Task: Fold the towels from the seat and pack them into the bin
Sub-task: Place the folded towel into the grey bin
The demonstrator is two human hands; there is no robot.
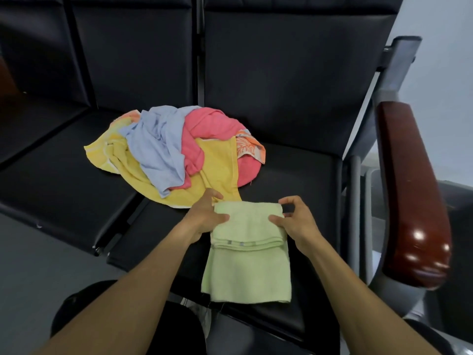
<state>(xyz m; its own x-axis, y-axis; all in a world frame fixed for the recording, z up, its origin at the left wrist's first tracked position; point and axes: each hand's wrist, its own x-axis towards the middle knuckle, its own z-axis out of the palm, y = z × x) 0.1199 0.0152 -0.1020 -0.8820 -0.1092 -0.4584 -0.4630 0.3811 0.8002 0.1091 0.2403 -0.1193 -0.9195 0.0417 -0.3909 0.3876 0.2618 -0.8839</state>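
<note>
Both pinching the soft, half-folded light green towel (247, 252) at the black seat's (302, 170) front edge: left hand (204, 216), right hand (294, 221). Behind: messy pile of colourful towels (174, 152).

Single head-worn view — looks forward and down, close over the black seat (294, 170), backrest filling the upper frame.

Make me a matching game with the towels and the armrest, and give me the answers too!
Things:
1. green towel
2. blue towel
3. yellow towel
4. armrest

Matches:
A. shiny dark red wood
B. on top of the pile
C. held by both hands
D. at the bottom of the pile

Pairs: 1-C, 2-B, 3-D, 4-A
</note>
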